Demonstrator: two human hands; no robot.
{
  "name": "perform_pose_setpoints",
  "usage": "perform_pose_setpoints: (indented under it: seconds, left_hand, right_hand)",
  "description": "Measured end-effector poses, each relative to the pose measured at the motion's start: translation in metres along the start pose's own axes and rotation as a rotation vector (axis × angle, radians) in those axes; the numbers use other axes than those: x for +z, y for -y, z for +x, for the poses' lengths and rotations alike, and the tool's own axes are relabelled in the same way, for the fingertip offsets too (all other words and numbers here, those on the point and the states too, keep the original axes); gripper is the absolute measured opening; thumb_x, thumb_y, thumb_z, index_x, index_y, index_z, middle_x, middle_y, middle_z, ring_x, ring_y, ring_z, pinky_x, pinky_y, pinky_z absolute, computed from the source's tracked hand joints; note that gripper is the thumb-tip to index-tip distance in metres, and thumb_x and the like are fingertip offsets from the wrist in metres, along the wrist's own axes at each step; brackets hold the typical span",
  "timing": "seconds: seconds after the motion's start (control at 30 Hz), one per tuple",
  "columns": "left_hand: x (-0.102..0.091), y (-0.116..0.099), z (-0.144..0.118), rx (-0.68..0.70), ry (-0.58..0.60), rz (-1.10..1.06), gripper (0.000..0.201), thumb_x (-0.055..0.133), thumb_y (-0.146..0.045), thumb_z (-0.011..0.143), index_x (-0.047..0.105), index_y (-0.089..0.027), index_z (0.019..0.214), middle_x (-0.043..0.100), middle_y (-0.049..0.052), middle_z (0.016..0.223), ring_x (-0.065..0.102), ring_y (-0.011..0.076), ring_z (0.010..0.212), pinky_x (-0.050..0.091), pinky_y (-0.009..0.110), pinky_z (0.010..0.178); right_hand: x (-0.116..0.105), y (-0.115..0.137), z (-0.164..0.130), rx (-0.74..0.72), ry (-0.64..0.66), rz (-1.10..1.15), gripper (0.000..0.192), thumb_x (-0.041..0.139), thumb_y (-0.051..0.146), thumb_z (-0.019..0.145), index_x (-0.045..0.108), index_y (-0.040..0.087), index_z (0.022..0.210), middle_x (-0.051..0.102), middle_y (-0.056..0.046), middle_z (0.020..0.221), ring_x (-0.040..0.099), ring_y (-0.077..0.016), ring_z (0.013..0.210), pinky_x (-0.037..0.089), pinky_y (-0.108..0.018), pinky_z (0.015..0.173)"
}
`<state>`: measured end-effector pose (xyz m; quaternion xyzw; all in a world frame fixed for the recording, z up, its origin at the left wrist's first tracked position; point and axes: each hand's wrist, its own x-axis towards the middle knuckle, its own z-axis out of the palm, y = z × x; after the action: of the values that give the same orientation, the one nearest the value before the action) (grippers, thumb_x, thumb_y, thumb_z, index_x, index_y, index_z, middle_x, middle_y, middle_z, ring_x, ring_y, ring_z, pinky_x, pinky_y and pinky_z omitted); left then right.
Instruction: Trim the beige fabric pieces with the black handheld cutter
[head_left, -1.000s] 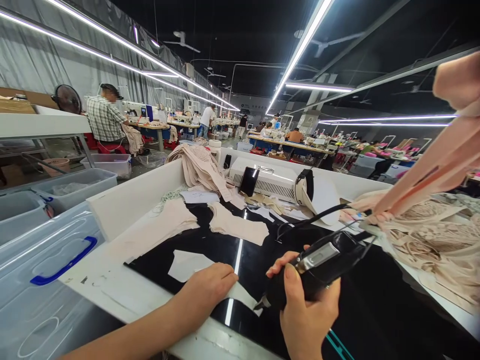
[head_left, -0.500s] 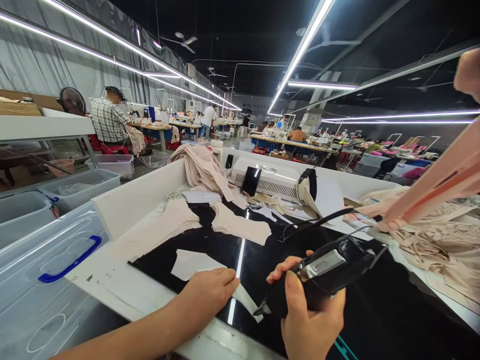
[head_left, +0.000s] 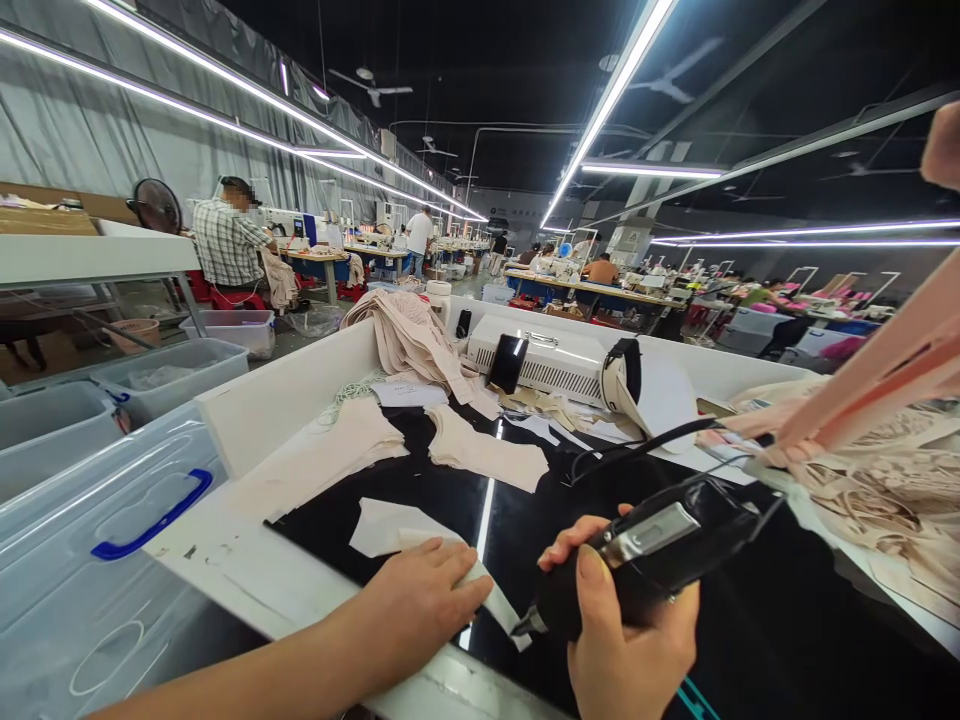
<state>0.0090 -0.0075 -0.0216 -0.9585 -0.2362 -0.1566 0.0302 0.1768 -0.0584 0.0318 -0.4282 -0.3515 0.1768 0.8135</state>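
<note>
While I look down across the big black worktable (head_left: 750, 620), its white raised wall (head_left: 292, 385) runs along the left and far edges. On my near left sits the largest container, a clear plastic bin with a blue handle (head_left: 150, 515) on its lid; what is inside I cannot tell. Beyond it, farther left, an open grey tub (head_left: 180, 365) holds something pale and crumpled, and a smaller clear tub (head_left: 229, 330) stands on the floor behind, contents unclear. At the far end of the table a white machine box (head_left: 555, 365) stands beside a heap of beige fabric (head_left: 409, 340), and on the right lies a mound of lace pieces (head_left: 877, 480). Cut beige panels (head_left: 480, 455) lie flat in the middle.

My right hand (head_left: 630, 650) is wrapped tightly round a black corded hand tool (head_left: 645, 560), thumb on top, tip pointing down-left and touching the edge of a white fabric piece (head_left: 405, 530) near me. My left hand (head_left: 420, 605) lies flat, fingers stretched out and together, pressing that piece against the table, gripping nothing. Another person's hand (head_left: 943, 145) lifts pink strips (head_left: 877, 375) at far right.
</note>
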Motion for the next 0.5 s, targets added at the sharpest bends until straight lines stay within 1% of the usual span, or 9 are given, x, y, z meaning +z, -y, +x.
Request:
perform_pose_setpoints:
  seconds: [0.03,0.13,0.3,0.5]
  left_hand:
    - [0.000,-0.001,0.000,0.003,0.000,0.009,0.024,0.066,-0.025,0.100,0.059,-0.021,0.123,0.067,0.012,0.127,0.067,0.0256,0.116,0.054,0.038,0.103]
    - [0.002,-0.003,-0.001,0.014,-0.003,0.027,0.040,0.076,-0.040,0.095,0.059,-0.022,0.126,0.065,0.014,0.132,0.067,0.0297,0.120,0.055,0.045,0.104]
    - [0.005,-0.005,-0.002,0.021,-0.026,0.032,0.047,0.075,-0.050,0.093,0.060,-0.024,0.130,0.065,0.018,0.135,0.065,0.0320,0.125,0.054,0.050,0.106]
    - [0.007,-0.007,-0.002,0.025,-0.028,0.035,0.054,0.076,-0.056,0.090,0.061,-0.025,0.132,0.064,0.021,0.136,0.063,0.0340,0.128,0.053,0.052,0.106]
  right_hand:
    - [0.001,0.002,-0.001,0.014,0.003,-0.003,0.044,0.083,0.031,0.082,0.057,0.026,0.118,0.070,0.003,0.083,0.065,-0.0149,0.064,0.057,-0.031,0.060]
    - [0.001,0.005,-0.003,0.039,0.014,-0.029,0.044,0.081,0.033,0.084,0.055,0.026,0.120,0.068,0.004,0.083,0.065,-0.0150,0.065,0.058,-0.033,0.064]
    - [-0.003,-0.001,-0.001,-0.027,0.020,-0.029,0.043,0.081,0.030,0.083,0.057,0.026,0.119,0.070,0.003,0.082,0.065,-0.0154,0.062,0.058,-0.034,0.062]
    - [-0.003,-0.006,-0.001,-0.031,0.027,0.007,0.043,0.081,0.028,0.083,0.059,0.026,0.119,0.070,0.003,0.082,0.066,-0.0154,0.061,0.059,-0.032,0.058]
